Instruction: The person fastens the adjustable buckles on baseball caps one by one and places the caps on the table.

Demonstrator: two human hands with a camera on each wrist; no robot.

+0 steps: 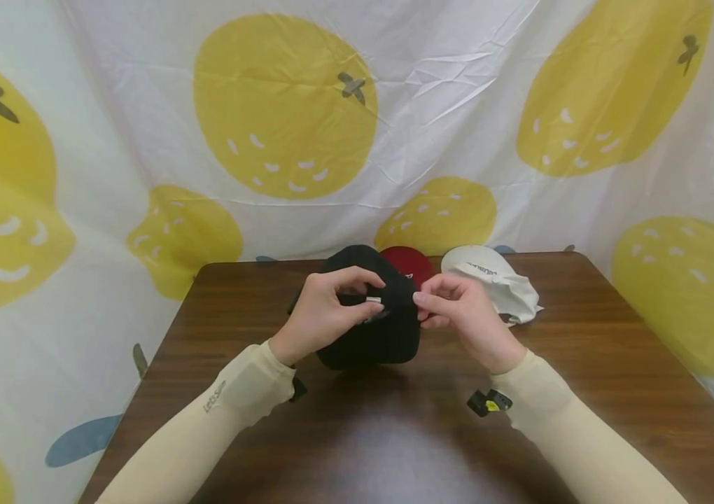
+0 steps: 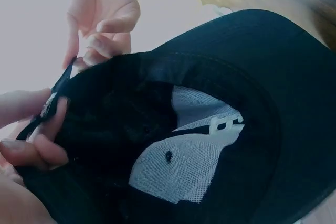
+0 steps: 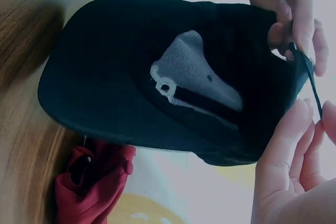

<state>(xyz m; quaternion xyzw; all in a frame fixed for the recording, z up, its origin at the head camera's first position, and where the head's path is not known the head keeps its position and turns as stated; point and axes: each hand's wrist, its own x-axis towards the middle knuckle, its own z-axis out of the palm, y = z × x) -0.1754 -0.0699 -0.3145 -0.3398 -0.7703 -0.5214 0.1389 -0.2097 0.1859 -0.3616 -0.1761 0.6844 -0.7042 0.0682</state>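
Note:
A black baseball cap point(image 1: 366, 346) is held up over the table, and both wrist views look into its inside. White mesh backing point(image 2: 181, 163) shows behind the front panel. My left hand point(image 1: 325, 308) pinches the back strap at its small light buckle point(image 1: 374, 299) between thumb and fingers. The right hand point(image 1: 467, 318) pinches the thin black strap point(image 3: 315, 90) near its end, thumb against fingertips. In the right wrist view the strap runs between the two hands.
Behind the black cap, a red cap point(image 1: 409, 264) lies at the table's far edge. To its right is a white cap point(image 1: 479, 260) with dark lettering. The brown wooden table point(image 1: 237, 308) meets a lemon-print cloth point(image 1: 281, 231) at the back.

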